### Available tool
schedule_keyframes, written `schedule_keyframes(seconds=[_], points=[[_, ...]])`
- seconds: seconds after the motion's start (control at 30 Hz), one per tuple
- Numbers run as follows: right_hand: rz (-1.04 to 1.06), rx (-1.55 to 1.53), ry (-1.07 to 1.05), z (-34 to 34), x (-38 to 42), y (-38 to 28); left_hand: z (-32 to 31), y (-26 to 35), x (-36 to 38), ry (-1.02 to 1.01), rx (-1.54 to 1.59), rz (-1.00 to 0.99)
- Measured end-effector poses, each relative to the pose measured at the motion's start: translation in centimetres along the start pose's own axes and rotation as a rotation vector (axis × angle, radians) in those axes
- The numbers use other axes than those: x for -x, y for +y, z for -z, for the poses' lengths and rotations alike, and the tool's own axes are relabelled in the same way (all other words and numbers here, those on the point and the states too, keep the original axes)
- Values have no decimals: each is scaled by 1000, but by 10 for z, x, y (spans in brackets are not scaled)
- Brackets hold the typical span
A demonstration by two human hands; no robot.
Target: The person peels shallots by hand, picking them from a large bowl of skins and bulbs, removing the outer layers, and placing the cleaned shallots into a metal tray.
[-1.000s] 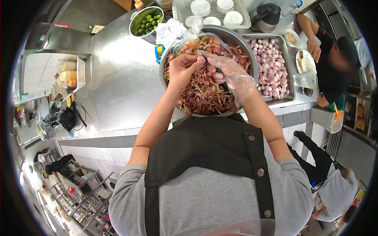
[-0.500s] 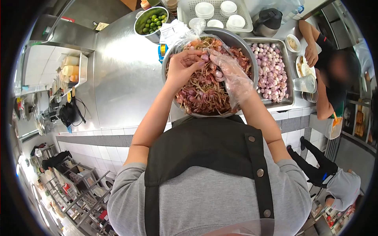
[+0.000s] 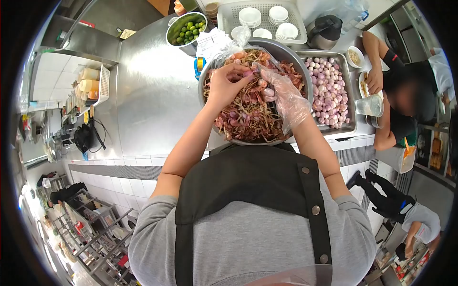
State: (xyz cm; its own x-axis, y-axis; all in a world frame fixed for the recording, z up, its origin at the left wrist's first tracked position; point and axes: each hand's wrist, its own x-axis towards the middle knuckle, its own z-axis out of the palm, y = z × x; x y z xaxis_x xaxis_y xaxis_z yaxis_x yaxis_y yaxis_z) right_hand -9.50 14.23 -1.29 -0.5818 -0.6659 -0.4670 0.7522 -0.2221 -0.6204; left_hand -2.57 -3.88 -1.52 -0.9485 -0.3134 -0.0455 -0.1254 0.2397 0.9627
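My left hand, bare, pinches a purple shallot between thumb and fingertips over a large metal bowl. Beside it, my right hand wears a clear plastic glove and is closed around a small knife, whose dark handle shows below the fingers. A few peeled shallots sit against the gloved palm. The knife's tip end is close to the shallot in my left fingers; the exact contact is hard to see. Shallot skins and roots fill the bowl, with a clear plastic bag at its far rim.
A metal tray of peeled shallots stands right of the bowl. Behind are a crate of small white dishes, a dark-topped jug and a pot of green limes. A co-worker sits at the right; another person stands farther off.
Both hands have come closer around the shallot, with the left fingers curling more tightly. The knife end now shows near it. The standing person at the right has shifted and bent an arm.
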Motion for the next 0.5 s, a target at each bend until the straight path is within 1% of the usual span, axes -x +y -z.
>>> schedule_keyframes(seconds=[0.1,0.17,0.2,0.23,0.27,0.3,0.33,0.4,0.43,0.5], points=[[29,36,-3,2,-2,2,4,2,3,-60,-5,-22],[52,30,8,0,0,0,5,1,5,-66,269,37],[72,25,19,-2,3,-2,6,6,7,-69,268,36],[75,23,20,-4,8,-3,8,12,10,-30,375,-9],[140,71,16,-5,14,-5,11,17,12,9,483,-54],[204,120,10,-7,19,-9,13,20,12,9,481,-54],[203,120,9,-10,21,-13,16,21,13,-5,479,-61],[158,196,97,-17,27,-21,19,25,14,-14,476,-63],[155,196,97,-20,30,-24,20,27,13,-19,424,-41],[216,356,24,-23,38,-30,18,29,13,-31,373,-19]])
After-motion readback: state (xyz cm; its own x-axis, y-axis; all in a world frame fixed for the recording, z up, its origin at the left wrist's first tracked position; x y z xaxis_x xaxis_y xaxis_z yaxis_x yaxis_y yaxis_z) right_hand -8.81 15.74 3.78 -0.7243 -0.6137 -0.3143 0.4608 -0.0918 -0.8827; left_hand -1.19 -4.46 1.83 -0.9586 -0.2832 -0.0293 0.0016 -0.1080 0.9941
